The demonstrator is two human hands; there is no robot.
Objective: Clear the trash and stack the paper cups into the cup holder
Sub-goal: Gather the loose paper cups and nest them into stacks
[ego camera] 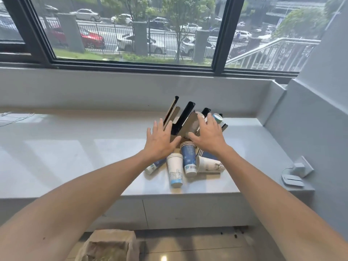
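A black and brown slotted cup holder (187, 113) stands tilted on the white counter (75, 151), with a blue-and-white cup (218, 118) in its right slot. In front of it lie several paper cup stacks on their sides: a white stack (175, 169), a blue stack (188, 159), a white printed cup (210, 164) and a blue-white cup (155, 165) partly under my wrist. My left hand (162, 141) hovers open above the cups at the holder's front left. My right hand (207, 136) is spread open over the holder's front right, hiding part of it.
A white charger with cable (293, 176) lies at the counter's right end by a wall socket (303, 166). A bin lined with a pale bag (111, 245) stands on the floor below. White cables (15, 117) lie at the far left. The window ledge wall rises behind.
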